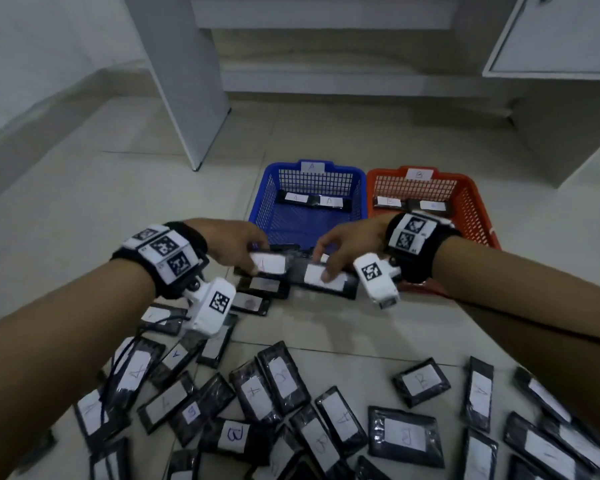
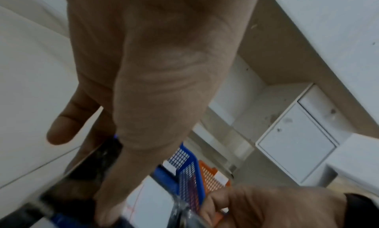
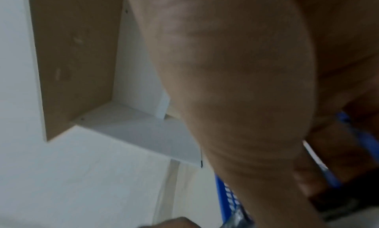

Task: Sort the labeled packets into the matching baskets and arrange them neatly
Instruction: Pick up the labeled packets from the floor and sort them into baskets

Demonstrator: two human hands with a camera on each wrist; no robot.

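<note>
The left grip (image 1: 234, 242) is curling its fingers round a black plastic-wrapped packet with a white "A" label (image 1: 269, 263) — the right grip (image 1: 340, 245) is pinching a second black packet with a white label (image 1: 326, 277), letter hidden. Both packets are hovering at six o'clock of the blue plastic mesh basket tagged "A" (image 1: 267, 199); the orange mesh basket tagged "B" (image 1: 471, 202) is sitting at its three o'clock — loose labelled packets (image 1: 281, 381) are lying scattered on the tiled floor (image 1: 84, 209).

The floor (image 1: 378, 140) is laid with pale beige tiles crossed by thin grout lines. At its far edge stands white furniture: an upright panel (image 1: 184, 74) rises left of centre, a low shelf board (image 1: 326, 15) runs behind it, and a cabinet with a framed door (image 1: 555, 32) fills the far right corner. A white wall (image 1: 42, 39) runs along the left. The light is dim and even.
</note>
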